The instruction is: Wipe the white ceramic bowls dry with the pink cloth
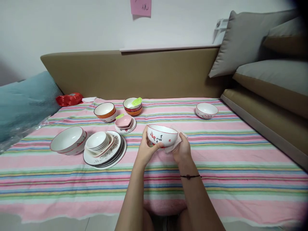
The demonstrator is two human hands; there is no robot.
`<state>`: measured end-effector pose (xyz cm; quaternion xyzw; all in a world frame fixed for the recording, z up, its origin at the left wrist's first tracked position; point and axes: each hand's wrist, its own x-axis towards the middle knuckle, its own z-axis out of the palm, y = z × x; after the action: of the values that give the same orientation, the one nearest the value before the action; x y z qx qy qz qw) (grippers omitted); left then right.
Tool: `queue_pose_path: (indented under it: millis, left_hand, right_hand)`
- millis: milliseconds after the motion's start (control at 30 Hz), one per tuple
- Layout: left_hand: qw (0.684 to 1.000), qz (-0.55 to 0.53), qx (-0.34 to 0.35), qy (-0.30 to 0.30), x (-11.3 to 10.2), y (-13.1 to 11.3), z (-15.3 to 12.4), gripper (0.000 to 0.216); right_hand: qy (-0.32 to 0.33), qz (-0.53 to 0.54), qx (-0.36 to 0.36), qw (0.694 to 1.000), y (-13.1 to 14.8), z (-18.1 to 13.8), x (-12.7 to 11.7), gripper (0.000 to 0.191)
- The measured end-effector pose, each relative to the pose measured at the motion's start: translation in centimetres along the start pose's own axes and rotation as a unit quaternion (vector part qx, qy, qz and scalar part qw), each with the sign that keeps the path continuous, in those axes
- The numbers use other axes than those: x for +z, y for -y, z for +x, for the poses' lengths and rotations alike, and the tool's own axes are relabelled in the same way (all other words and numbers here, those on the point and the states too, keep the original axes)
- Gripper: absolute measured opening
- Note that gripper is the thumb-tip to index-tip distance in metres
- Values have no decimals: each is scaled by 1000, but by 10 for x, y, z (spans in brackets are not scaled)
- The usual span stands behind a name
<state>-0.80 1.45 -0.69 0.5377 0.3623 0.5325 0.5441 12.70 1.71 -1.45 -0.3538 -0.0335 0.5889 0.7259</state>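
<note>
A white bowl [166, 136] with a red rim, red flowers and dark characters is held up above the striped cloth, slightly tilted. My left hand [146, 148] grips its left side, thumb across the front of the lower wall. On the right, my right hand [182, 149] is closed round a white tissue [171, 147], pressing it against the bowl's right side and underside. Part of the tissue shows behind the bowl. The fingers of my right hand are mostly hidden. A dark cord bracelet [189, 176] circles my right wrist.
A plate stack [120, 157] with small bowls [97, 141] on top stands left, beside a large bowl [66, 141]. Farther back are orange-rimmed bowls [105, 110], stacked bowls [132, 110] and a pink dish [124, 122]. One white bowl [207, 110] sits right, near cushions [276, 77].
</note>
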Motion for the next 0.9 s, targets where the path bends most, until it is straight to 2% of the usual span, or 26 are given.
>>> queue_pose_path:
  millis: [167, 233, 300, 433, 500, 567, 667, 767, 833, 900]
  left_hand:
    - [978, 152, 75, -120, -4, 7, -6, 112]
    - [965, 195, 94, -147, -7, 6, -8, 111]
    - [963, 201, 108, -145, -9, 2, -11, 96]
    - [976, 139, 125, -112, -11, -14, -17, 46]
    - [980, 106, 122, -118, -10, -20, -18, 40]
    - [981, 84, 115, -130, -10, -24, -17, 46]
    - [986, 62, 88, -125, -13, -25, -17, 76]
    - [998, 19, 24, -58, -16, -28, -20, 104]
    - [1000, 0, -1, -10, -15, -31, -23, 111]
    - [1000, 1, -3, -7, -11, -33, -26, 111]
  right_hand:
    - [33, -6, 8, 999, -13, -11, 9, 31]
    - [36, 5, 16, 999, -20, -13, 11, 30]
    - [39, 12, 13, 999, -24, -13, 12, 29]
    - [36, -3, -8, 999, -16, -12, 12, 30]
    - [29, -2, -11, 1000, -7, -14, 13, 31]
    - [22, 2, -5, 1000, 1, -17, 13, 30]
    - [31, -1, 10, 999, 8, -20, 12, 30]
    - [71, -12, 18, 997, 9, -23, 9, 29]
    - [78, -22, 19, 997, 8, -25, 9, 28]
    - [64, -26, 21, 997, 6, -30, 10, 28]
